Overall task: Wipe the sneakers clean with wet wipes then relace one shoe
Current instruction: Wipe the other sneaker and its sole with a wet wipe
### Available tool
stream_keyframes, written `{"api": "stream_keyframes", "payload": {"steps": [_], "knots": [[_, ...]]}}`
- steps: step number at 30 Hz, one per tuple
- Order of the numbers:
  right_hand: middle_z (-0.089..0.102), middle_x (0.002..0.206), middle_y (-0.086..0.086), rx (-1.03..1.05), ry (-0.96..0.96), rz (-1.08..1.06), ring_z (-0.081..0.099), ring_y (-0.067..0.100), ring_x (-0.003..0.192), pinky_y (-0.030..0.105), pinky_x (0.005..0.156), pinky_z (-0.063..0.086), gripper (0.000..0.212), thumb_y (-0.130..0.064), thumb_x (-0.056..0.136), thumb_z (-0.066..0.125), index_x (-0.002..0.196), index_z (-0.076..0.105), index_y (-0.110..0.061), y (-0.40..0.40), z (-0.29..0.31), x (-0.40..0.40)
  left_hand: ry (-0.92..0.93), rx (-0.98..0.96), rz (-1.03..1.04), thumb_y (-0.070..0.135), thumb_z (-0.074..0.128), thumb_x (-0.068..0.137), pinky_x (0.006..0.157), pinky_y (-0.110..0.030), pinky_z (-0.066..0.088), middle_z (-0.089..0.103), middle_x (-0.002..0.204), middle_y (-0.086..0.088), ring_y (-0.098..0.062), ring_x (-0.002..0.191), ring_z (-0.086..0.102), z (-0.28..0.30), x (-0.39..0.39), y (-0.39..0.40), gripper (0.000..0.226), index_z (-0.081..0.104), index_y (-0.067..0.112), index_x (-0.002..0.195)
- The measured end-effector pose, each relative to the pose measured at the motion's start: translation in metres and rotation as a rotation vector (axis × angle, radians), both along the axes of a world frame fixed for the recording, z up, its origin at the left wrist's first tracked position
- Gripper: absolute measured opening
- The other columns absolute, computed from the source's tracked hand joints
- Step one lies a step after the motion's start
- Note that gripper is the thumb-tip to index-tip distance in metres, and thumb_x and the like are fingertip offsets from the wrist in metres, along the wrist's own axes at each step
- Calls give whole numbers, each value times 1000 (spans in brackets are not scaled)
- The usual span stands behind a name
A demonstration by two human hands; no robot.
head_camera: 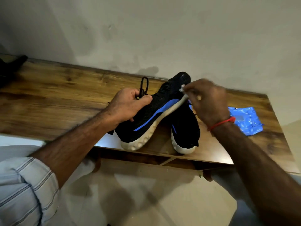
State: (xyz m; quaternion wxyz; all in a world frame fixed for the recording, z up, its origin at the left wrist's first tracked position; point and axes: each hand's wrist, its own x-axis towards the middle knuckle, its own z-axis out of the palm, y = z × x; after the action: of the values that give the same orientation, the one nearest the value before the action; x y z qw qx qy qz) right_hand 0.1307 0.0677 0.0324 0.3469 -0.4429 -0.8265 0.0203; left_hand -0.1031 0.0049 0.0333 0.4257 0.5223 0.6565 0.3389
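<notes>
Fingers (pixel 193 91) of my right hand (pixel 210 103) pinch a small white wipe (pixel 182 88) and hold it against the toe end of the sneaker (pixel 156 111), just where the black mesh meets the pale sole. My left hand (pixel 128 106) grips the same sneaker by its laced top, thumb laid over the mesh and the other fingers curled underneath, with a loop of black lace (pixel 144 85) standing up just past my knuckles. I hold the sneaker tilted, its toe raised toward the wall and its heel down at the near edge of the worktop (pixel 65 88), blue stripe and white sole turned up toward me. Directly below my right hand lies the second sneaker (pixel 185 132), flat on the worktop, its heel toward me and partly covered by the held one. A red thread (pixel 221 123) circles my right wrist. Just beyond that wrist, to the right, sits a blue wipe pack (pixel 247 121). Well off to the left of my left hand, a dark thing (pixel 9 67) rests at the worktop's far corner; I cannot tell what it is.
</notes>
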Motion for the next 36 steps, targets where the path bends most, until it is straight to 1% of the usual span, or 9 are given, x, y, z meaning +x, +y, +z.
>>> {"api": "stream_keyframes", "payload": {"steps": [3, 8, 10, 14, 20, 24, 27, 32, 36], "knots": [[71, 85, 7, 2, 27, -95, 64, 20, 79, 14, 78, 38, 14, -1, 79, 72, 88, 76, -10, -1, 5, 6, -15, -3, -10, 34, 65, 97, 38, -21, 43, 68, 60, 17, 0, 49, 59, 0, 3, 0, 18, 71, 25, 82], [71, 97, 6, -89, -90, 244, 62, 17, 95, 21, 91, 45, 16, 1, 84, 69, 97, 75, -7, -44, -10, -34, -11, -6, -8, 35, 64, 98, 38, -19, 42, 68, 61, 17, 2, 47, 59, 0, -1, -1, 16, 69, 26, 85], [71, 92, 8, -72, -70, 137, 66, 24, 87, 26, 84, 49, 15, 2, 82, 69, 93, 75, -8, -24, -4, -20, -2, 9, -9, 35, 64, 98, 38, -19, 42, 70, 67, 12, 2, 48, 59, 0, -1, -2, 16, 69, 26, 85], [71, 84, 9, -21, 48, -142, 67, 27, 77, 15, 76, 39, 12, -2, 80, 72, 88, 76, -10, 1, 13, 6, -20, 27, -23, 34, 64, 97, 38, -21, 42, 71, 72, 7, -1, 50, 60, 1, 3, -1, 18, 71, 25, 83], [72, 101, 2, -126, -31, 304, 64, 13, 97, 20, 93, 48, 14, -5, 89, 69, 101, 75, -10, -62, 5, -50, -77, 56, -44, 34, 61, 99, 52, -25, 42, 61, 62, 4, -10, 56, 56, -3, 1, -4, 32, 68, 21, 70], [71, 87, 9, -18, -33, -1, 68, 27, 80, 20, 79, 43, 12, -3, 83, 70, 91, 77, -8, -9, 13, -11, -63, 61, -74, 30, 60, 100, 40, -18, 40, 59, 52, 15, 0, 45, 55, -3, 4, -5, 32, 65, 23, 70], [69, 81, 11, -1, -30, -130, 66, 30, 74, 21, 75, 42, 9, -2, 81, 71, 86, 77, -8, 4, 14, 3, -56, 75, -94, 30, 62, 99, 45, -16, 41, 63, 55, 16, 0, 50, 59, -3, 8, -5, 31, 68, 22, 70], [71, 97, 5, -75, -19, 221, 66, 19, 93, 25, 89, 50, 15, -1, 87, 69, 98, 75, -8, -55, 3, -46, -88, 54, -58, 39, 60, 99, 58, -30, 42, 62, 72, -6, -20, 63, 57, -6, 5, -3, 40, 69, 2, 87], [68, 95, 7, -69, -83, 213, 66, 22, 89, 25, 87, 49, 14, -1, 86, 69, 97, 75, -7, -37, 0, -31, -208, 2, 17, 39, 57, 102, 49, -23, 44, 65, 70, 1, -11, 57, 62, -8, 1, 0, 34, 70, 12, 85]]}}
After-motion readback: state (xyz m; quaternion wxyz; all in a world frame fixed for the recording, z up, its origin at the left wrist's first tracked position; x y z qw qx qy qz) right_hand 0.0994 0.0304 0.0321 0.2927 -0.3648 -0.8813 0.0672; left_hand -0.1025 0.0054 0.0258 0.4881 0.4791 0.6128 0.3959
